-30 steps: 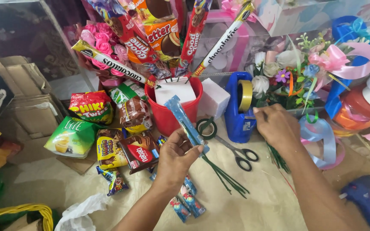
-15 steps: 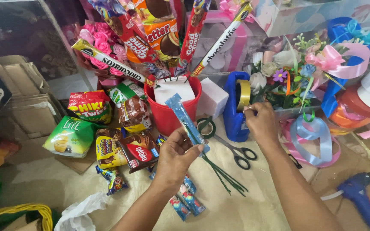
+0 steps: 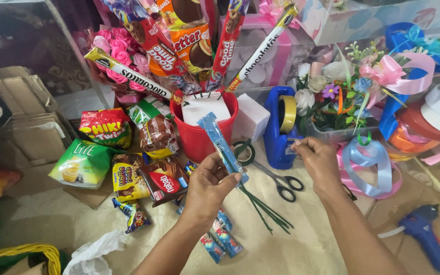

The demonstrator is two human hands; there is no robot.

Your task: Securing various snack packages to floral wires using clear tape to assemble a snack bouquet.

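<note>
My left hand (image 3: 207,186) holds a long blue snack stick packet (image 3: 220,143) upright, with a green wire stem (image 3: 263,206) trailing from its lower end. My right hand (image 3: 319,162) pinches at the edge of a blue tape dispenser (image 3: 278,135) that carries a yellowish tape roll (image 3: 287,113). Behind the packet stands a red bucket (image 3: 204,137) filled with white foam, with several snack packets on sticks rising out of it. Black-handled scissors (image 3: 281,183) lie on the floor between my hands.
Snack bags (image 3: 105,127) and chocolate packs (image 3: 166,181) lie left of the bucket. Artificial flowers (image 3: 332,97) and ribbon rolls (image 3: 367,163) sit at the right. A blue glue gun (image 3: 426,237) lies at lower right. Cardboard boxes (image 3: 26,127) stand left.
My right hand has moved left from the ribbons to the tape dispenser. My left hand keeps holding the blue packet nearly still.
</note>
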